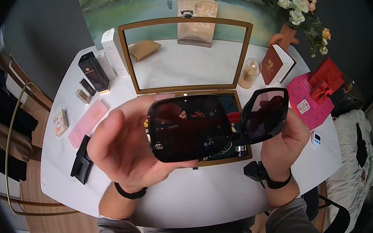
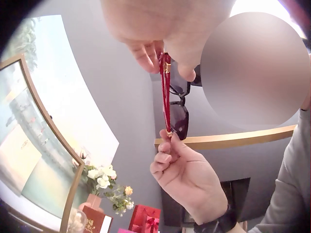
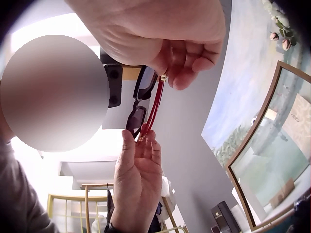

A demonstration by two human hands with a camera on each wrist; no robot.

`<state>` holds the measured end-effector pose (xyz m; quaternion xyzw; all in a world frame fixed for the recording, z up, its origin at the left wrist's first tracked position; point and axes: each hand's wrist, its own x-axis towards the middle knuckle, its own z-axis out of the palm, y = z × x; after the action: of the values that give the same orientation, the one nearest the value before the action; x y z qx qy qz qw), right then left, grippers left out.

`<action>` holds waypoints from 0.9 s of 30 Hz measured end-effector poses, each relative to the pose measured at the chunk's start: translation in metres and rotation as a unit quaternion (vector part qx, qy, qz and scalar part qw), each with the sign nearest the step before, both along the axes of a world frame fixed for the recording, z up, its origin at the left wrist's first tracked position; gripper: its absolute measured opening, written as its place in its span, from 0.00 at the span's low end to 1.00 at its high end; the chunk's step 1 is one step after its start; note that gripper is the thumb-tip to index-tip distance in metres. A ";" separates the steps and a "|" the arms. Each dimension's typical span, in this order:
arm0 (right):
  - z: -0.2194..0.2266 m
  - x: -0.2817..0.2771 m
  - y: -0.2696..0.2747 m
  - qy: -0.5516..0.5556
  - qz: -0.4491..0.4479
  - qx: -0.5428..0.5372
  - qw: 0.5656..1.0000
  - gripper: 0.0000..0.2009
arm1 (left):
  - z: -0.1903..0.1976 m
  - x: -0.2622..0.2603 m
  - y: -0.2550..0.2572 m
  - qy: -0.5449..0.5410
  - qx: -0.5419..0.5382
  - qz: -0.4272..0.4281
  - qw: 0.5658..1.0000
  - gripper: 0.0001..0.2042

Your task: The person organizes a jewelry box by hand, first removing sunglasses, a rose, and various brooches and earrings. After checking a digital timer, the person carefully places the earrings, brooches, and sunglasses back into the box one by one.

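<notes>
A pair of sunglasses (image 1: 190, 127) with large dark lenses is held up close to the head camera by both hands. Its red temples (image 2: 165, 107) lie folded along the back of the frame, with gold-coloured fittings at the ends. My left hand (image 1: 122, 145) pinches one end between thumb and fingers. At the other end, my right hand (image 1: 283, 145) pinches the frame by the second lens. Behind the lenses is a wooden jewelry box (image 1: 239, 100) with its glass lid (image 1: 249, 43) raised; several small ornaments show through the dark lens, and much of the box is hidden.
On the left of the white table (image 1: 194, 196) are a black pouch (image 1: 81, 164), a pink flat case (image 1: 87, 124) and several cosmetic boxes (image 1: 94, 73). To the right are a red book (image 1: 276, 65), a glass dome (image 1: 250, 72), a pink bag (image 1: 304, 105) and a flower vase (image 1: 284, 37).
</notes>
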<state>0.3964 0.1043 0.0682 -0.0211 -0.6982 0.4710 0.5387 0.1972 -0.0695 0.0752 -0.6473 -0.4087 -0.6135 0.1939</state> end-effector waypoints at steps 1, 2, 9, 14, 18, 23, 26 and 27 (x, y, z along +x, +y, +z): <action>0.000 -0.001 -0.001 -0.002 -0.009 -0.015 1.000 0.13 | -0.005 -0.007 -0.003 0.033 -0.014 0.031 0.999 0.66; 0.000 -0.001 -0.002 -0.004 -0.017 -0.029 0.999 0.14 | -0.007 -0.008 -0.002 0.032 -0.014 0.031 0.999 0.66; -0.001 -0.001 0.002 0.011 0.007 0.000 1.000 0.13 | -0.005 -0.003 0.001 0.002 0.001 -0.005 1.000 0.62; 0.000 -0.001 0.002 0.019 -0.025 0.025 0.999 0.12 | -0.003 -0.006 0.004 0.001 0.004 0.000 1.000 0.56; 0.000 0.000 0.003 0.020 -0.035 0.014 0.999 0.12 | -0.011 -0.016 0.015 -0.011 0.006 -0.007 1.000 0.46; 0.002 -0.005 0.004 0.037 -0.020 0.026 0.999 0.11 | -0.016 -0.012 0.019 -0.096 0.003 0.039 0.995 0.38; -0.001 -0.008 0.008 0.014 -0.040 0.051 0.998 0.09 | -0.016 -0.011 0.020 -0.152 -0.013 0.023 0.988 0.37; -0.003 -0.009 0.010 0.015 -0.040 0.051 0.998 0.09 | -0.015 -0.011 0.021 -0.179 -0.022 0.012 0.983 0.37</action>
<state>0.3871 0.1139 0.0655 -0.0143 -0.7116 0.4134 0.5679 0.1858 -0.0487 0.0601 -0.5259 -0.4581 -0.7080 0.1108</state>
